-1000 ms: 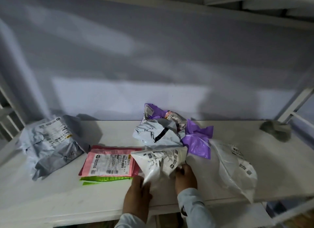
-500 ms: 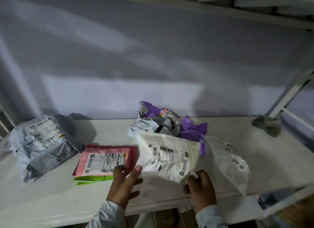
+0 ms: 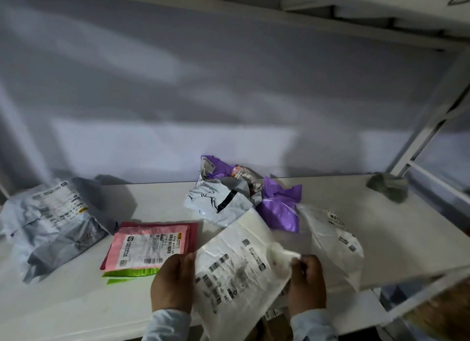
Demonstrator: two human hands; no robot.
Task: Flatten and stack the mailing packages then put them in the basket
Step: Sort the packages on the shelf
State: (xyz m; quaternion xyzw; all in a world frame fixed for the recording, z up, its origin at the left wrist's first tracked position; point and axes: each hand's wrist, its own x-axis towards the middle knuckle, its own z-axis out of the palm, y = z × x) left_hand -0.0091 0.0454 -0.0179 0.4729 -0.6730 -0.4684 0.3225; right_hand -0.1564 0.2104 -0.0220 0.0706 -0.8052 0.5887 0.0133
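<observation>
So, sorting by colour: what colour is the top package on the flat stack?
Pink, with a white printed label; the top package shows best in the head view.

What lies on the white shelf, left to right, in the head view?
Grey mailer → pink mailer stack → white mailer held in both hands → clear bag → grey cloth.

A crumpled white plastic mailer (image 3: 236,269) carries black barcodes; a flat pink plastic mailer (image 3: 150,241) tops a lime-green plastic one (image 3: 127,273); crumpled purple plastic bag (image 3: 279,206).
</observation>
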